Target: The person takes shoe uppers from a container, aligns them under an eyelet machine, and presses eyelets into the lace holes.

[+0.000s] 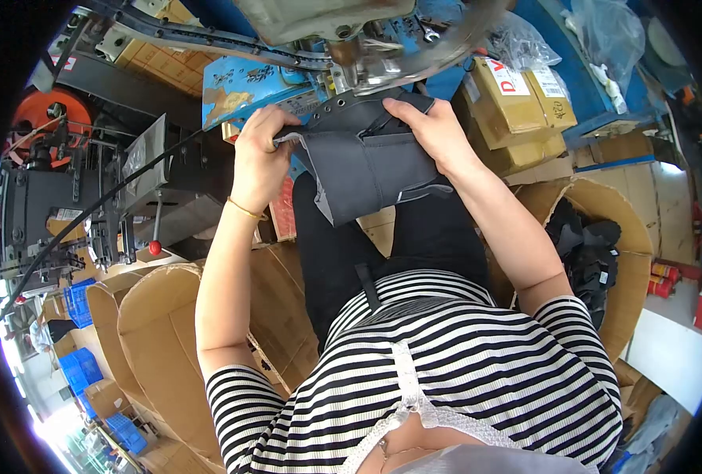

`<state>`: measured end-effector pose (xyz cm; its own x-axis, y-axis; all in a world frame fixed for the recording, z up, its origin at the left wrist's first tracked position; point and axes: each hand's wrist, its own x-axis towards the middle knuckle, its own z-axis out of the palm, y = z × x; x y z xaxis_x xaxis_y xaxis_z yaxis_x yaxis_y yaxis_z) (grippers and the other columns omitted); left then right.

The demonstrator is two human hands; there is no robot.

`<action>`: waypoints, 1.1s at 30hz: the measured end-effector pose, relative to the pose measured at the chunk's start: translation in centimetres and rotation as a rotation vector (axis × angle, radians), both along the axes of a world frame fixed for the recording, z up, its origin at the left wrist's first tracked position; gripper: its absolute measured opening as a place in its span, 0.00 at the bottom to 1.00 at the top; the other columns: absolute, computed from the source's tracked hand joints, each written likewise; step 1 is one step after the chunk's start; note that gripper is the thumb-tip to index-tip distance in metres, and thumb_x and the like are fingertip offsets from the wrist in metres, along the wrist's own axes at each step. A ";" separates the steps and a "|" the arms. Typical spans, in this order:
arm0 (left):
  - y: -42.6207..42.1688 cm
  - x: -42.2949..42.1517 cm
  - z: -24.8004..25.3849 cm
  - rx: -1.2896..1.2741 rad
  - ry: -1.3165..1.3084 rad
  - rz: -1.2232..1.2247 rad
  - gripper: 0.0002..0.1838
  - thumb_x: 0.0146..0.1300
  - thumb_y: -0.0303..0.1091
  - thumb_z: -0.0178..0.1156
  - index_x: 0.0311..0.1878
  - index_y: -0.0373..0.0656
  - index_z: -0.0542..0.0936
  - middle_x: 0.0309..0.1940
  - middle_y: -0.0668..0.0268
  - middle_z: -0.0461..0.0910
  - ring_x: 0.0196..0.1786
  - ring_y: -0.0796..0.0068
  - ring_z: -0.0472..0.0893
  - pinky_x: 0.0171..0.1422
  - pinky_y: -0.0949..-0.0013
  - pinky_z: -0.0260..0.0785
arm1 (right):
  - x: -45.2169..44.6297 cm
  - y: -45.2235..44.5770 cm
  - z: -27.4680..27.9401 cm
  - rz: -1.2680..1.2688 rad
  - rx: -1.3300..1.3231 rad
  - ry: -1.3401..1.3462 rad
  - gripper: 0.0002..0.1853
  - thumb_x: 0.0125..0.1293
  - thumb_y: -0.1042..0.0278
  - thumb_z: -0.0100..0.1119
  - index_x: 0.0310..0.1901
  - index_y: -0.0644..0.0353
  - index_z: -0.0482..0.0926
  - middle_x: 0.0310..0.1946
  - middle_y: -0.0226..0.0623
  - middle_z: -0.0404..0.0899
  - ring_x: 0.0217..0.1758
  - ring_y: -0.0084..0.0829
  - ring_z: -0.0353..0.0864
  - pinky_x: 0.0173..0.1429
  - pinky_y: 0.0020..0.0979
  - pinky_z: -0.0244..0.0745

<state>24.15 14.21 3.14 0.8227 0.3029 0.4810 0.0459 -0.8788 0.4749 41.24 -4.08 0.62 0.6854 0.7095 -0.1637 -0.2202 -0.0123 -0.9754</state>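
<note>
A dark grey shoe upper [367, 178], with metal eyelets along its far edge, is stretched between my hands above my lap. My left hand [262, 154] is closed on its left edge, fingers curled under. On the opposite side, my right hand [439, 136] grips the upper with the thumb lying on top; the other fingers are mostly hidden. The far eyelet edge lies at the head of an eyelet machine [349, 59]. Whether the machine touches the material I cannot tell.
Taped cartons [517, 103] stand at the upper right. A tall cardboard box [627, 237] with dark pieces is beside my right arm. More cardboard [161, 332] stands at my left. Another machine [59, 182] with a red-knobbed lever is farther left.
</note>
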 end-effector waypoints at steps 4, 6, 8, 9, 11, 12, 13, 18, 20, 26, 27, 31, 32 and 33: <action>0.4 0.0 0.5 0.061 0.005 -0.011 0.16 0.40 0.13 0.62 0.36 0.36 0.77 0.34 0.58 0.76 0.43 0.53 0.76 0.48 0.60 0.68 | -0.2 0.1 -0.1 -0.003 0.049 0.030 0.14 0.63 0.63 0.65 0.42 0.66 0.84 0.35 0.32 0.84 0.35 0.19 0.80 0.39 0.24 0.75; 0.3 -0.2 0.6 0.049 0.009 0.002 0.16 0.40 0.12 0.61 0.36 0.37 0.77 0.34 0.58 0.77 0.43 0.53 0.76 0.48 0.60 0.69 | -0.5 0.1 0.2 -0.008 0.054 -0.068 0.13 0.63 0.63 0.65 0.42 0.66 0.83 0.34 0.31 0.84 0.34 0.19 0.80 0.39 0.24 0.74; 0.5 -0.5 0.3 0.004 -0.006 0.007 0.17 0.40 0.11 0.59 0.36 0.36 0.77 0.34 0.58 0.77 0.43 0.54 0.77 0.49 0.61 0.69 | -0.5 0.3 0.2 -0.002 0.014 -0.198 0.17 0.62 0.59 0.64 0.39 0.68 0.83 0.30 0.34 0.83 0.32 0.23 0.81 0.38 0.26 0.75; 0.6 -0.8 0.1 -0.018 -0.011 0.008 0.17 0.40 0.10 0.58 0.36 0.36 0.77 0.34 0.58 0.77 0.43 0.54 0.77 0.49 0.62 0.70 | -0.1 0.7 -0.2 0.005 -0.027 -0.277 0.20 0.61 0.55 0.64 0.37 0.70 0.83 0.27 0.37 0.83 0.30 0.27 0.82 0.38 0.29 0.75; 1.3 -1.3 -0.1 -0.073 0.013 0.008 0.17 0.40 0.10 0.56 0.36 0.36 0.77 0.34 0.58 0.78 0.43 0.55 0.79 0.49 0.64 0.70 | 0.1 1.0 0.4 0.018 -0.188 -0.418 0.29 0.57 0.45 0.63 0.29 0.73 0.81 0.19 0.45 0.80 0.27 0.36 0.83 0.38 0.35 0.75; 1.4 -1.5 -0.3 -0.102 0.025 0.008 0.17 0.40 0.10 0.56 0.36 0.36 0.77 0.35 0.58 0.78 0.43 0.55 0.79 0.49 0.64 0.71 | 0.2 0.9 1.0 0.023 -0.229 -0.442 0.29 0.57 0.45 0.63 0.29 0.73 0.82 0.20 0.45 0.81 0.27 0.37 0.83 0.38 0.35 0.76; 1.2 -1.7 -0.5 -0.204 0.049 0.019 0.17 0.41 0.10 0.56 0.37 0.35 0.77 0.35 0.56 0.78 0.42 0.55 0.80 0.48 0.66 0.71 | 0.0 0.8 2.0 0.028 -0.268 -0.467 0.29 0.56 0.45 0.64 0.29 0.73 0.82 0.20 0.45 0.81 0.28 0.37 0.84 0.38 0.35 0.76; 0.8 -1.9 -1.2 -0.283 0.148 0.033 0.15 0.47 0.14 0.60 0.40 0.35 0.76 0.36 0.54 0.79 0.42 0.54 0.80 0.48 0.66 0.71 | 1.1 1.1 0.9 0.080 -0.305 -0.357 0.30 0.55 0.46 0.65 0.28 0.77 0.82 0.22 0.50 0.82 0.28 0.37 0.85 0.36 0.34 0.77; 1.0 -2.0 -1.0 -0.294 0.173 0.053 0.15 0.48 0.16 0.63 0.41 0.35 0.76 0.37 0.54 0.79 0.42 0.54 0.80 0.48 0.66 0.71 | 0.5 1.2 1.8 0.063 -0.269 -0.298 0.29 0.56 0.49 0.65 0.30 0.79 0.81 0.25 0.48 0.83 0.28 0.34 0.84 0.34 0.32 0.77; 2.7 -1.6 0.9 -0.414 0.174 -0.077 0.17 0.51 0.24 0.70 0.44 0.34 0.77 0.39 0.60 0.83 0.41 0.70 0.80 0.48 0.67 0.71 | 0.2 0.3 0.9 0.021 -0.079 0.160 0.23 0.61 0.55 0.63 0.39 0.74 0.80 0.33 0.41 0.83 0.32 0.29 0.82 0.37 0.27 0.77; 2.9 -1.6 0.4 -0.433 0.215 -0.054 0.16 0.51 0.23 0.69 0.44 0.34 0.77 0.39 0.61 0.83 0.40 0.71 0.80 0.48 0.68 0.71 | 0.1 0.0 0.8 0.050 -0.066 0.155 0.22 0.61 0.56 0.63 0.39 0.74 0.80 0.33 0.40 0.83 0.32 0.28 0.82 0.36 0.27 0.77; 2.8 -1.4 -0.3 -0.456 0.230 -0.032 0.09 0.55 0.21 0.64 0.39 0.35 0.76 0.32 0.68 0.80 0.37 0.79 0.77 0.44 0.73 0.70 | -0.1 0.0 1.5 0.060 -0.041 0.123 0.19 0.62 0.59 0.63 0.37 0.73 0.81 0.31 0.38 0.83 0.30 0.25 0.81 0.34 0.24 0.75; 2.5 -1.5 -0.2 -0.458 0.195 -0.038 0.06 0.56 0.20 0.62 0.37 0.35 0.76 0.30 0.70 0.79 0.35 0.83 0.76 0.43 0.76 0.69 | -0.1 -0.1 1.4 0.058 -0.051 0.113 0.19 0.62 0.59 0.64 0.37 0.73 0.81 0.31 0.38 0.83 0.30 0.24 0.81 0.34 0.24 0.75; 2.5 -1.5 -0.3 -0.428 0.207 -0.031 0.08 0.55 0.20 0.63 0.38 0.35 0.76 0.31 0.68 0.79 0.36 0.81 0.76 0.44 0.75 0.69 | -0.2 -0.1 1.2 0.053 -0.054 0.108 0.18 0.63 0.60 0.63 0.38 0.72 0.81 0.31 0.37 0.83 0.30 0.23 0.81 0.34 0.23 0.75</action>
